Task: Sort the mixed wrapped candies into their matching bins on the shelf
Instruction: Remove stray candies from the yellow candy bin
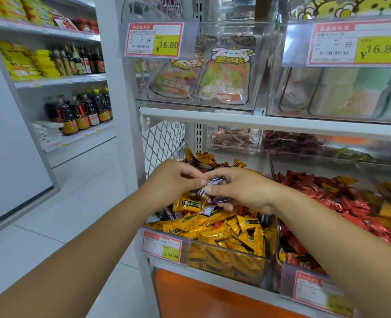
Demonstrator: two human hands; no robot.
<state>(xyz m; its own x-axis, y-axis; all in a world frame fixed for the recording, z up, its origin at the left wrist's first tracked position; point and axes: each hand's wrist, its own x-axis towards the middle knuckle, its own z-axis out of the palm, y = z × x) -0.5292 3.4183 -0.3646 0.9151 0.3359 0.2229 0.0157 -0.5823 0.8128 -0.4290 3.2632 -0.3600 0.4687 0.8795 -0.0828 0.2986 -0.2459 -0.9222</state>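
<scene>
While both forearms reach in from below, the two hands meet above the clear bin [268, 164] on the lower level of the shelf.

Left hand [176, 180]: fingers curled, thumb and forefinger tips pinched together against the end of a purple-wrapped candy [215, 180].

Right hand [245, 191]: fingers curled, pinching the same candy from the other side. A second purple candy [222, 199] sits under this hand's curled fingers; cannot tell whether it is gripped or only lying against them.

Location of the held candy: in the air between the fingertips of the two hands, over the rear half of the bin, clear of the heap below.

Bin contents: mostly yellow-wrapped candies [212, 228], heaped to the rim. A few dark and white wrappers lie mixed in among them, just beneath the hands.

Red-wrapped candies [341, 198] are heaped just to the right of that bin, with some yellow ones scattered among them.

A price tag [162, 246] reading 23.90 hangs on the bin's front left corner.

Upper shelf board [235, 121] carries clear boxes. One holds two cartoon-printed snack bags [224, 79], standing side by side. A tag [154, 40] reading 16.80 is fixed above them.

Far left, a separate rack holds dark bottles [79, 111] with orange labels.
</scene>
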